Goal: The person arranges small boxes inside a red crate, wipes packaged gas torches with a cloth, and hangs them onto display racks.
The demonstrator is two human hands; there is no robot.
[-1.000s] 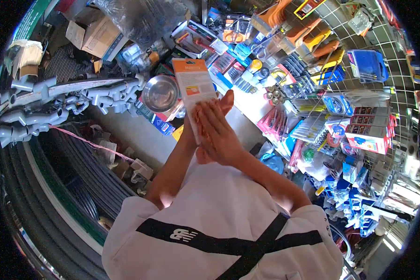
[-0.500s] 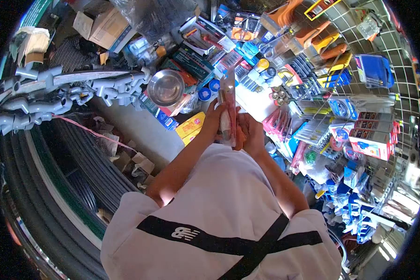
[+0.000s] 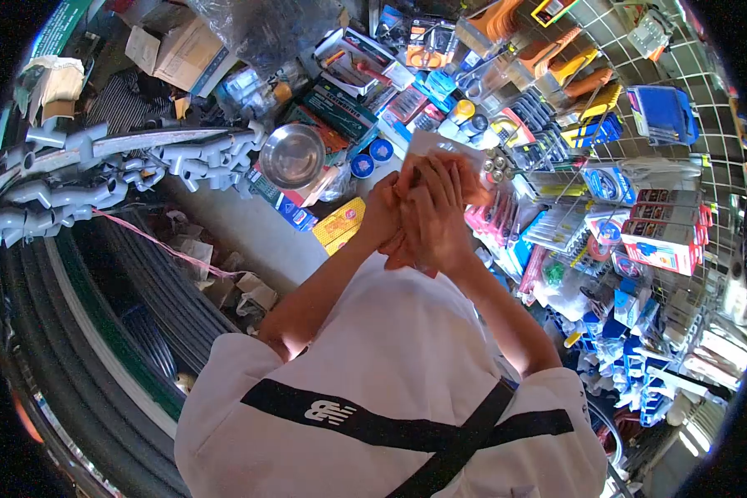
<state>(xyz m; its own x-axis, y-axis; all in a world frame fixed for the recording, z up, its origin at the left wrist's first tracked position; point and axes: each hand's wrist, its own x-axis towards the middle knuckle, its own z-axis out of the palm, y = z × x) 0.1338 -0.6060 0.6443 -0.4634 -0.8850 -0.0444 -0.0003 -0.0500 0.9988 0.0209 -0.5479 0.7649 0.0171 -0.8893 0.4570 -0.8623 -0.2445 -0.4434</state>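
In front of my chest, both hands are on a clear plastic package with orange-red contents. My left hand grips its left side, fingers wrapped around the edge. Across the front of the package lies my right hand, its fingers bent and pressed against it. Part of the package sticks out above and to the right of the fingers. The hands hide most of what is inside.
A metal bowl and a yellow box sit left of my hands. Grey pipe fittings and black hoses fill the left. Packaged tools hang on a wire grid at the right.
The package, seen from its printed back and then edge-on, now shows its clear side tilted up to the right. My right hand has come from its side onto its front.
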